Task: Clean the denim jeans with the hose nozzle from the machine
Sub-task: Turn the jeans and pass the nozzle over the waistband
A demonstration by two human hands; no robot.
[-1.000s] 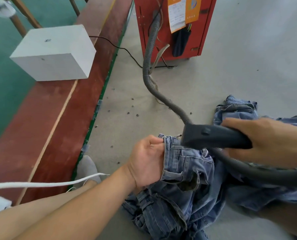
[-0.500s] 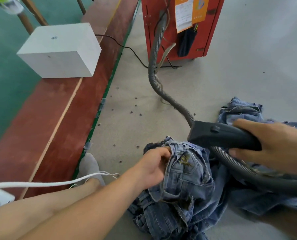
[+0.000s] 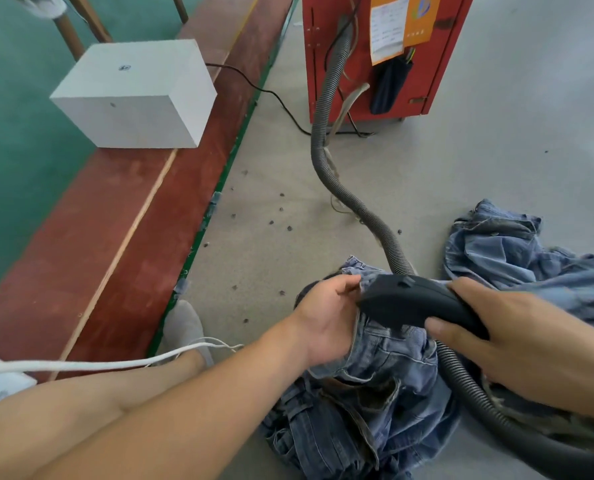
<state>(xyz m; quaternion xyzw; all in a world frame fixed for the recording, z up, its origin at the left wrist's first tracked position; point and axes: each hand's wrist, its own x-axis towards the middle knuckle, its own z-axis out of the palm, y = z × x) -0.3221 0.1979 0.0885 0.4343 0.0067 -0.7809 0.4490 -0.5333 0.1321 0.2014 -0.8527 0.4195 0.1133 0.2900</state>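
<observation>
Person seated on grey floor, bare leg stretched toward 9 o'clock, foot in grey sock against a red-brown board.

Denim jeans lie bunched on the floor at 5 o'clock of frame centre; a second heap of lighter denim sits at 3 o'clock, its edge running under the right forearm.

Left hand pinches a raised fold of the jeans, thumb on top, fingers curled beneath the cloth, holding it up at the nozzle's front end.

Right hand wraps the rear of the black hose nozzle, thumb along the near side, fingers over the top. The nozzle's tip meets the held fold, just beside the left thumb.

Grey ribbed hose runs from the nozzle toward 12 o'clock to a red machine; another loop of it passes under the right wrist and exits at 4 o'clock.

Paper notices are stuck on the machine front, a dark pouch hanging below them. A black cable trails from the machine toward 10 o'clock. A white block rests on the board at 10 o'clock. A white cord crosses the leg at 8 o'clock. Small dark specks are scattered on the floor between board and hose.
</observation>
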